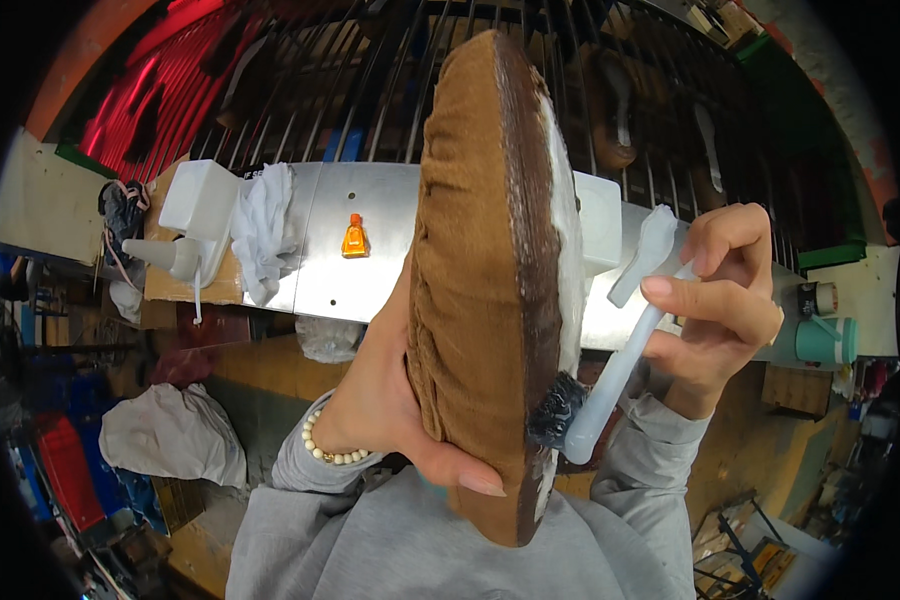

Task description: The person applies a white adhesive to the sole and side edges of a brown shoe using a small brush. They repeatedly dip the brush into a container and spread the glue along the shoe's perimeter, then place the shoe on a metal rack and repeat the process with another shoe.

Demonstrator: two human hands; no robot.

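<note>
A brown suede shoe upper (470,250) is held upright on edge in front of me, its dark brown lower border and whitish underside turned to the right. My left hand (395,390) grips it from the left, thumb across the lower side, other fingers hidden behind. With my right hand (720,295) I pinch the whitish handle of a brush (620,370). The brush's black bristles (558,408) touch the border and underside near the lower end. Behind the right fingertips, another translucent white handle (648,250) stands beside a white container (598,222).
A small orange bottle (355,237) is on the metal table (320,285). To its left are a crumpled white cloth (265,230) and a white plastic bottle with a nozzle (175,255). Across the back runs a rack of metal rods (400,90) with dark pieces on it. A teal cup (825,340) stands far right.
</note>
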